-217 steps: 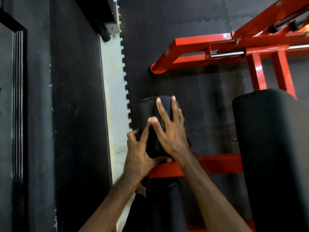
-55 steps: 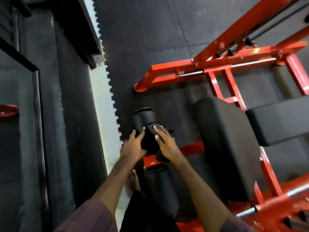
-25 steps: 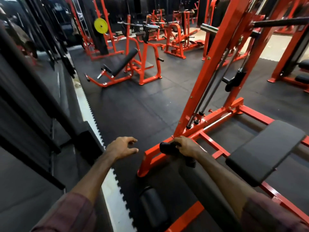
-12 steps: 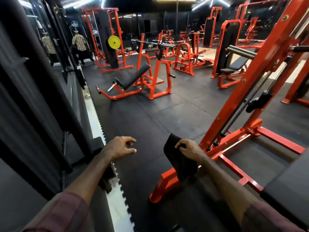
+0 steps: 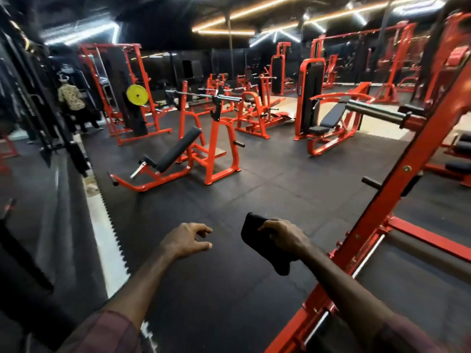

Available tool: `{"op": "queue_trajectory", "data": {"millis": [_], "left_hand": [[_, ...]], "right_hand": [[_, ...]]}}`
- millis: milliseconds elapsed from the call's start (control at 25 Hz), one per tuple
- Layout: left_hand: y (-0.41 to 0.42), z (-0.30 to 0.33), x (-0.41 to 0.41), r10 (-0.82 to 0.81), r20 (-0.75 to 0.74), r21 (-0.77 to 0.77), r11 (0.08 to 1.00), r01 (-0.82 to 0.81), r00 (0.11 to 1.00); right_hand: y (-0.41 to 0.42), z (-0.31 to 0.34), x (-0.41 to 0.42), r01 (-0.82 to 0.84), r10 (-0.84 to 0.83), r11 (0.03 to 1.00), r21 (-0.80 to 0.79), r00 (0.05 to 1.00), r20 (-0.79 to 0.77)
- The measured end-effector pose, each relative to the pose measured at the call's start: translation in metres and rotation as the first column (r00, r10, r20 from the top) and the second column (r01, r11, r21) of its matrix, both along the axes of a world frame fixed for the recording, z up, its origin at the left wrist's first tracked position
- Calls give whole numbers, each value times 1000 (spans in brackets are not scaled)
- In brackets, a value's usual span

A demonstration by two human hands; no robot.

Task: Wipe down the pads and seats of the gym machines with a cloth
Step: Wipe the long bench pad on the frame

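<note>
My right hand (image 5: 283, 234) grips a folded black cloth (image 5: 262, 244) that hangs in the air above the black rubber floor. My left hand (image 5: 187, 240) hovers to the left of it with loosely curled fingers and holds nothing. Ahead, an orange incline bench with a black pad (image 5: 178, 149) stands on the floor. Further right there is a seated machine with a black back pad and seat (image 5: 331, 115). Neither hand touches a pad.
An orange machine upright (image 5: 397, 189) rises diagonally close on my right, with its base rail (image 5: 428, 238) on the floor. A dark wall (image 5: 33, 225) runs along my left. Several orange machines fill the far room. A person (image 5: 72, 103) stands at the far left.
My view has lifted from the roller pad to the gym floor. My right hand came off the pad with the cloth. My left hand let go and now hangs free.
</note>
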State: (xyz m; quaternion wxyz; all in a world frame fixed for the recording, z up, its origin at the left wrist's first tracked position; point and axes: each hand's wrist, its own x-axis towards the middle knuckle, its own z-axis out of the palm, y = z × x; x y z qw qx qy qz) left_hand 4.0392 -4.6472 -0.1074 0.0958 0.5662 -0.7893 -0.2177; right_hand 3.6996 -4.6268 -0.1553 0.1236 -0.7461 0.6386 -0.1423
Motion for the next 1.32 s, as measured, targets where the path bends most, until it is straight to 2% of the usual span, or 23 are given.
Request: {"op": "queue_trajectory", "data": {"millis": [200, 360, 440, 560, 680, 800, 1000, 1040, 1160, 1320], "left_hand": [[-163, 42, -31, -89, -52, -55, 995, 86, 995], [-288, 52, -67, -224, -28, -96, 971, 220, 974], [-364, 50, -93, -299, -37, -122, 948, 292, 954], [-475, 40, -126, -393, -37, -110, 915, 387, 919], [-577, 50, -159, -472, -15, -85, 879, 469, 882], [-673, 65, -204, -526, -74, -81, 850, 520, 847], [-789, 68, -304, -654, -75, -58, 756, 652, 752], [-812, 65, -330, -677, -75, -67, 736, 674, 732], [-881, 54, -412, -737, -62, -99, 676, 730, 673], [-970, 42, -517, -774, -27, -71, 633, 771, 633]], "right_hand": [[-127, 56, -18, 103, -104, 994, -40, 995, -1], [-204, 74, -34, 182, -188, 982, -47, 958, -217], [-256, 80, -44, 260, -257, 965, -26, 925, -278], [-337, 78, -59, 437, -415, 898, 42, 877, -244], [-413, 72, -97, 496, -489, 858, 136, 868, -86], [-472, 63, -147, 569, -579, 815, 106, 804, 134], [-553, 46, -214, 694, -636, 714, -93, 698, 331], [-574, 46, -230, 713, -645, 693, -110, 680, 348], [-639, 38, -295, 761, -738, 647, -51, 641, 209], [-726, 19, -394, 807, -792, 582, 97, 536, 292]]}}
